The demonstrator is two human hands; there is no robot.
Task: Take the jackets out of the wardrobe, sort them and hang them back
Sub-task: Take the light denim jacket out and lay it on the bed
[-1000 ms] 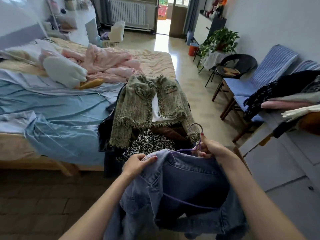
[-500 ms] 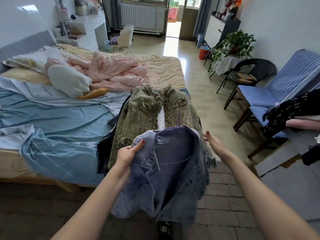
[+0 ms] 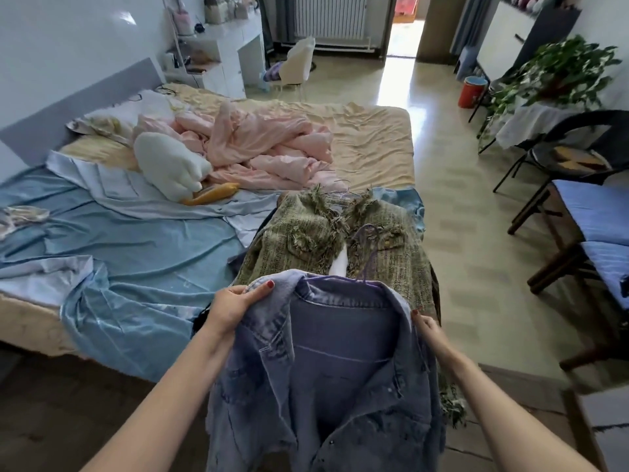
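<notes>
A blue denim jacket on a purple hanger is held up in front of me, its inside facing me. My left hand grips the jacket's left collar and shoulder. My right hand holds the right shoulder edge, mostly hidden behind the fabric. Just beyond lies a green tweed jacket with frayed edges on the corner of the bed, on top of darker clothes. The wardrobe is out of view.
The bed carries blue sheets, a pink quilt and a white plush toy. Chairs with blue cushions stand on the right, with a potted plant behind them. Tiled floor runs between bed and chairs.
The denim jacket has been lifted and carried toward the bed over the green jacket. My right hand left the hanger hook and moved to the jacket's right shoulder. The view tilted up.
</notes>
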